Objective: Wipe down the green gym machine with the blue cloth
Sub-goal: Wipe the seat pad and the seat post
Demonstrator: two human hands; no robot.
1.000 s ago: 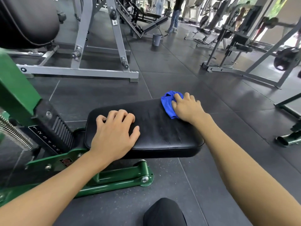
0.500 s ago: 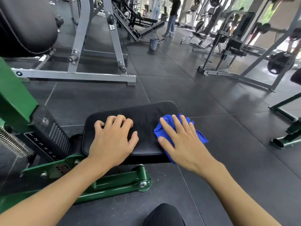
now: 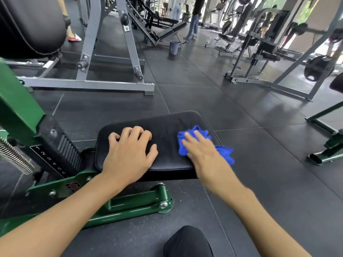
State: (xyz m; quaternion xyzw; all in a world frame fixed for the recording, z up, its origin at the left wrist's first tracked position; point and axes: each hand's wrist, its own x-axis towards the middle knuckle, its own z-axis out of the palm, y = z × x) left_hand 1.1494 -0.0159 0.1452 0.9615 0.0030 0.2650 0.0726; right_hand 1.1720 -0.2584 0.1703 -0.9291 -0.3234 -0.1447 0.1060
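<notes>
The green gym machine (image 3: 20,108) stands at the left, with a low black padded seat (image 3: 167,125) in the middle of the view. My left hand (image 3: 130,154) rests on the seat's near left part, fingers bent over the pad. My right hand (image 3: 202,149) presses the blue cloth (image 3: 185,145) flat against the seat's right end with straight fingers. Part of the cloth hangs over the seat's right edge.
A green pivot arm (image 3: 141,201) lies on the dark rubber floor below the seat. A grey steel frame (image 3: 89,84) stands behind. More machines fill the right and back, with a grey bin (image 3: 174,47) and a standing person (image 3: 194,17) far off. My knee (image 3: 187,242) shows at the bottom.
My right hand drew the cloth from the seat's far right corner toward the near edge, then slid it rightward along the pad. My left hand stayed in place.
</notes>
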